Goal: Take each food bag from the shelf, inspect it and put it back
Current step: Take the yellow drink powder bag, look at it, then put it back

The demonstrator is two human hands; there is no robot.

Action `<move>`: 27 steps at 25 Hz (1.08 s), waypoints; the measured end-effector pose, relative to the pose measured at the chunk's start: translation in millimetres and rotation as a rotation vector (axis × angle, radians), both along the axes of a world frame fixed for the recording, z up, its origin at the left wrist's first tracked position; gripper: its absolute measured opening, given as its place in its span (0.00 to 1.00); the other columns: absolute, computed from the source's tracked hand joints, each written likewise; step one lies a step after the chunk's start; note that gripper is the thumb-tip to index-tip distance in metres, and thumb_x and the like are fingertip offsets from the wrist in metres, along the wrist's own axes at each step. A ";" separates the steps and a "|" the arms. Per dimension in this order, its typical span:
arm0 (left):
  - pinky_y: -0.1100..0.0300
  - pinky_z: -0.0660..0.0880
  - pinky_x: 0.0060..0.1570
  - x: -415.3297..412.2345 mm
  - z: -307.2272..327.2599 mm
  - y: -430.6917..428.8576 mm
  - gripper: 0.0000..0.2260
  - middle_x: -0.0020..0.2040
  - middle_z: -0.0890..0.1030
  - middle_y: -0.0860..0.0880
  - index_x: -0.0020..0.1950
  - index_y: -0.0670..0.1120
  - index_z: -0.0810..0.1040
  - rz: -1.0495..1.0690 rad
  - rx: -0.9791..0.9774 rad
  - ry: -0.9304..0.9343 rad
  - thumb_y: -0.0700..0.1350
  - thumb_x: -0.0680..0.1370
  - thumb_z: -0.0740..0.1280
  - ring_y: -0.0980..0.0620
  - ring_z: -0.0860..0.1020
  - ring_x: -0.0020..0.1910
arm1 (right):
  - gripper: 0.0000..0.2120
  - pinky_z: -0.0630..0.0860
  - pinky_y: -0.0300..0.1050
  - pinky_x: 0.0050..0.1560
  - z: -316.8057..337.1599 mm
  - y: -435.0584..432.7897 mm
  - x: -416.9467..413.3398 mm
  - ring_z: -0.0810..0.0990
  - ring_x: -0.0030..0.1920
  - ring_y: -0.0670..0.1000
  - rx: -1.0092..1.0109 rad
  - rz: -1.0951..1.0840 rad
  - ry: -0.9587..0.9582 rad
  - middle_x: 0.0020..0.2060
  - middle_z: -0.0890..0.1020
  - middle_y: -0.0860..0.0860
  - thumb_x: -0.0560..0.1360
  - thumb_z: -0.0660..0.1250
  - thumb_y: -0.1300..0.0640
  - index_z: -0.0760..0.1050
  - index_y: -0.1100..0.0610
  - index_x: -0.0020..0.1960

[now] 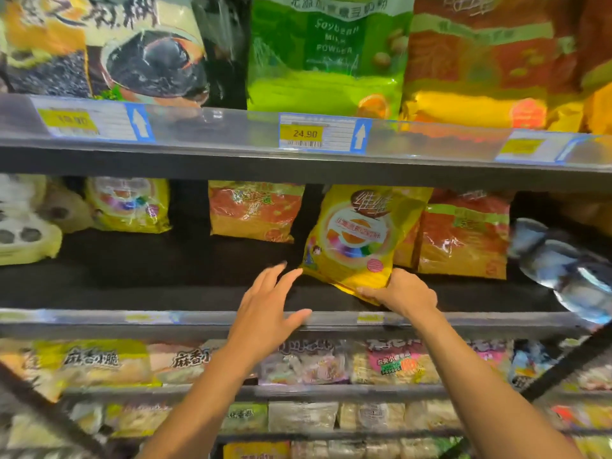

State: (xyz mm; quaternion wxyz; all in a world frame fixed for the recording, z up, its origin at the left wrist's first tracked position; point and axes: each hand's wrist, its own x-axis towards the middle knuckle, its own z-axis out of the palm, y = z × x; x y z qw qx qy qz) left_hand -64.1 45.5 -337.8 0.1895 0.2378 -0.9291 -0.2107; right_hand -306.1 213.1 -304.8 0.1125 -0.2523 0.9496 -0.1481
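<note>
Yellow bag (356, 236) at centre right of frame, on middle shelf (132, 286). Long axis near vertical, top leaning right against orange bag (463, 233); printed front faces camera, lower corner points down toward shelf edge. Right hand (399, 291) pinches bag's bottom edge. Left hand (268, 306) holds nothing: fingers spread, fingertips just beside bag's lower left corner, thumb over shelf's front rail (165, 318). Green bag (328, 51) on upper shelf, top centre.

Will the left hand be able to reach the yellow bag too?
Probably yes. The left hand is open, its fingertips right beside the lower corner of the yellow bag, with only bare shelf between them. The right hand grips the bottom edge.
</note>
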 end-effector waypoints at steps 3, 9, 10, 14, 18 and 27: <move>0.42 0.60 0.78 -6.3 2.6 15.2 0.35 0.85 0.55 0.55 0.83 0.61 0.59 0.039 0.021 -0.025 0.64 0.78 0.69 0.51 0.50 0.84 | 0.30 0.81 0.55 0.51 -3.4 -0.9 -12.3 0.83 0.49 0.58 -0.053 0.014 -0.014 0.46 0.84 0.50 0.66 0.72 0.24 0.77 0.50 0.48; 0.47 0.63 0.79 -28.3 12.7 28.8 0.42 0.84 0.59 0.55 0.84 0.57 0.56 0.039 0.171 -0.057 0.68 0.76 0.70 0.52 0.57 0.83 | 0.11 0.77 0.52 0.48 -4.5 27.1 -51.4 0.83 0.47 0.57 -0.163 0.282 -0.185 0.41 0.84 0.49 0.74 0.77 0.41 0.81 0.48 0.43; 0.47 0.64 0.78 -34.4 14.7 28.6 0.44 0.84 0.60 0.54 0.85 0.55 0.55 0.048 0.219 -0.074 0.68 0.75 0.70 0.52 0.58 0.83 | 0.09 0.78 0.52 0.50 -3.7 35.7 -60.9 0.84 0.49 0.57 -0.186 0.326 -0.228 0.44 0.87 0.49 0.75 0.77 0.45 0.83 0.49 0.45; 0.47 0.70 0.74 -68.8 20.0 21.6 0.50 0.82 0.66 0.48 0.86 0.48 0.54 0.047 0.451 -0.182 0.69 0.73 0.72 0.47 0.69 0.78 | 0.06 0.77 0.33 0.46 3.1 68.5 -89.9 0.85 0.51 0.43 -0.204 0.405 -0.419 0.47 0.87 0.37 0.76 0.78 0.52 0.84 0.44 0.51; 0.44 0.74 0.70 -100.4 22.1 15.4 0.45 0.70 0.79 0.43 0.76 0.43 0.72 0.010 0.598 -0.289 0.71 0.69 0.74 0.44 0.79 0.68 | 0.09 0.77 0.33 0.51 -0.9 74.5 -100.7 0.84 0.51 0.35 -0.205 0.437 -0.445 0.48 0.87 0.34 0.76 0.78 0.51 0.83 0.40 0.53; 0.43 0.78 0.66 -115.6 23.8 17.8 0.20 0.60 0.86 0.45 0.63 0.47 0.83 0.013 0.728 -0.101 0.58 0.76 0.76 0.47 0.84 0.58 | 0.12 0.80 0.45 0.63 -4.4 74.9 -99.3 0.86 0.55 0.42 -0.305 0.456 -0.448 0.54 0.89 0.40 0.76 0.78 0.51 0.85 0.46 0.58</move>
